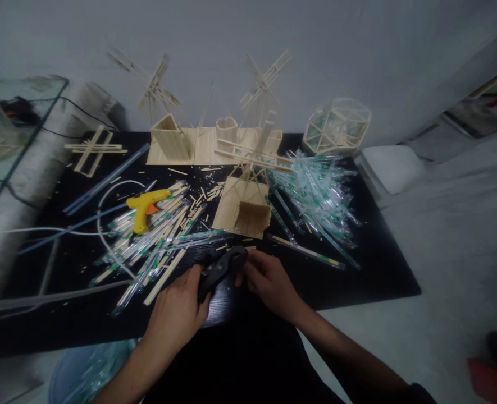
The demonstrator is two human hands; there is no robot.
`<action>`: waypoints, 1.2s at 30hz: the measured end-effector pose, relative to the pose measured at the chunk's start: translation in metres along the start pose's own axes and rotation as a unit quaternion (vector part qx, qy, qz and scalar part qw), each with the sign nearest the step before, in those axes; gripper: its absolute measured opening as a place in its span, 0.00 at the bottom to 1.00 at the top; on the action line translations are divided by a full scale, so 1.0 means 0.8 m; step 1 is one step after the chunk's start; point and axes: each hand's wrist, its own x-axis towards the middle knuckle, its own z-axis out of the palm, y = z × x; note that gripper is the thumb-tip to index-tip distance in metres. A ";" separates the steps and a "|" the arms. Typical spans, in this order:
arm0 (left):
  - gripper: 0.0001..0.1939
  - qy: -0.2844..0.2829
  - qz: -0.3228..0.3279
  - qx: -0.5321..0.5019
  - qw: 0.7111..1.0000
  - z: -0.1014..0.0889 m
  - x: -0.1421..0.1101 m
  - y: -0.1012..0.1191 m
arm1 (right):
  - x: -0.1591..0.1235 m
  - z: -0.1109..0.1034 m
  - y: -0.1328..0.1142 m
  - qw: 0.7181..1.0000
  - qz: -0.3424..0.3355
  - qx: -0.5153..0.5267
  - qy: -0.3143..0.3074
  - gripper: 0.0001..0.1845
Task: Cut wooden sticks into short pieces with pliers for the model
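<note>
My left hand [176,311] is closed round the handles of a black cutter [222,268] at the near edge of the black table [374,264]. Fingers of my right hand [269,280] are pinched at the cutter's head; anything small between them is too tiny to make out. Just beyond the hands stands a small stick-built box on a wooden base [244,210]. To the left lies a heap of wrapped chopsticks [159,235] with a yellow glue gun [145,207] on top.
Stick windmill models [164,118] and a stick polyhedron [336,126] stand along the table's far edge. Clear plastic wrappers [315,193] are piled at the right. White cables [105,224] and blue rods [105,179] lie at the left. A bin [88,370] sits below.
</note>
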 end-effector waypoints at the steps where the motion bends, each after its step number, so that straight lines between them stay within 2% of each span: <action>1: 0.11 -0.007 -0.005 0.002 1.000 0.001 0.000 0.001 | 0.000 0.000 0.000 1.000 -0.001 -0.002 0.001 0.19; 7: 0.08 -0.008 0.002 -0.010 1.000 0.000 -0.002 0.003 | -0.001 0.000 -0.002 1.000 0.009 0.012 0.000 0.21; 11: 0.10 0.012 0.018 -0.014 1.000 0.000 -0.003 0.000 | -0.002 -0.001 -0.004 1.000 0.009 0.019 -0.007 0.20; 19: 0.11 0.003 0.009 -0.034 0.999 0.004 0.001 0.003 | -0.002 -0.004 -0.005 1.000 0.016 0.017 -0.018 0.21; 24: 0.10 -0.008 0.006 -0.163 0.987 0.002 0.000 -0.002 | 0.006 -0.002 -0.001 0.997 0.035 0.060 -0.035 0.22; 27: 0.17 -0.041 -0.025 -0.226 0.973 -0.003 0.003 -0.006 | 0.013 0.005 -0.001 0.979 0.077 0.178 -0.066 0.19; 30: 0.24 -0.029 -0.070 -0.252 0.965 -0.010 0.007 -0.011 | 0.018 0.019 0.002 0.959 0.103 0.255 -0.069 0.19; 33: 0.25 -0.008 -0.095 -0.299 0.949 -0.017 0.007 -0.016 | 0.020 0.036 0.010 0.962 0.093 0.249 -0.062 0.16; 36: 0.25 -0.006 -0.115 -0.372 0.921 -0.022 0.005 -0.018 | 0.020 0.050 0.015 0.983 0.039 0.162 -0.074 0.09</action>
